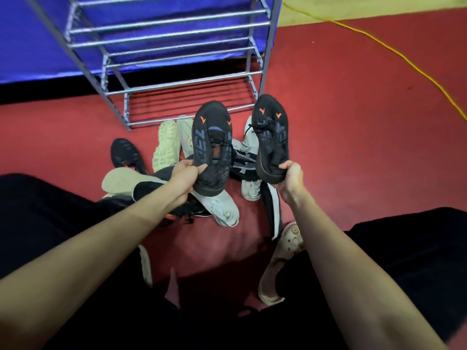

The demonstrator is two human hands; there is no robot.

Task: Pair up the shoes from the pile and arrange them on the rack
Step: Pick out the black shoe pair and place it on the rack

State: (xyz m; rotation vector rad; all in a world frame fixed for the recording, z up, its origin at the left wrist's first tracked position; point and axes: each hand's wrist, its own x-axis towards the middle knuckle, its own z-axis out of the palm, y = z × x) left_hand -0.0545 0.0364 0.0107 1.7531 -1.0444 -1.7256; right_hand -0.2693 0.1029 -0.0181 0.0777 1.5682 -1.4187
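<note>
My left hand point(184, 178) grips the heel of a black sneaker with orange marks point(211, 145), toe pointing away toward the rack. My right hand point(290, 178) holds the heel of a matching black sneaker point(271, 132) the same way. Both shoes hang above the pile point(174, 152) of white, cream and black shoes on the red floor. The grey metal rack point(177, 82) stands just beyond the pile, its visible bar shelves bare.
A blue cloth point(38, 46) hangs behind the rack. A yellow cable point(404, 56) runs across the red floor at the right. A beige clog point(280, 261) lies near my right knee, and a black-and-white shoe point(271, 210) rests beside it. My dark-clad legs fill the lower corners.
</note>
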